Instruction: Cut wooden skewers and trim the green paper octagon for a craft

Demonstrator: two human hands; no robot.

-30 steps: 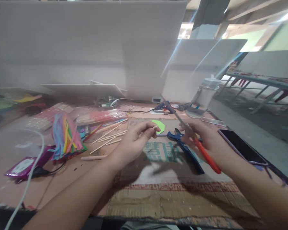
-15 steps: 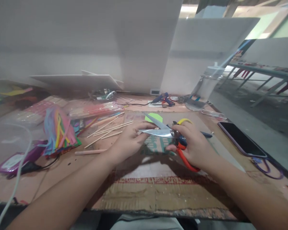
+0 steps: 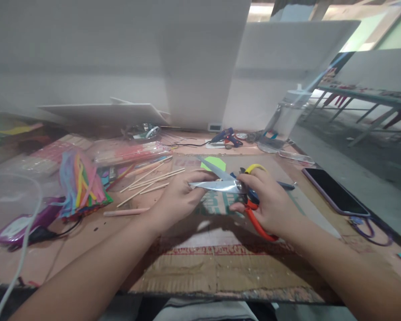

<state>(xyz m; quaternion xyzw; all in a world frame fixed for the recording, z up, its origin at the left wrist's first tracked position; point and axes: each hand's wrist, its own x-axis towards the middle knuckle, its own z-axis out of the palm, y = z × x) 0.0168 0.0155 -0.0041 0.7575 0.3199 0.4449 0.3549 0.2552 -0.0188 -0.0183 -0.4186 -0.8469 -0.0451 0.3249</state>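
My right hand [image 3: 265, 196] grips a pair of scissors [image 3: 217, 186] with red and yellow handles. The two blades stand apart and point left. Fingers pinched together, my left hand [image 3: 178, 194] is at the lower blade's tip; whatever lies between its fingers is too small or hidden to make out. Beyond the upper blade, a bright green paper piece [image 3: 214, 163] with cut corners lies on the cardboard. A dark-handled tool [image 3: 286, 186], partly hidden by my right hand, rests behind it.
Thin wooden sticks [image 3: 152, 180] lie left of my hands, near bundled coloured pipe cleaners [image 3: 82, 183]. A blue glue gun [image 3: 226, 136] sits at the back. On the right are a lidded clear cup [image 3: 280, 125] and a phone [image 3: 334, 191]. Cardboard [image 3: 187, 272] covers the table's front.
The view has shifted very slightly. Both hands and the scissors hold nearly the same pose, with the blades still apart.
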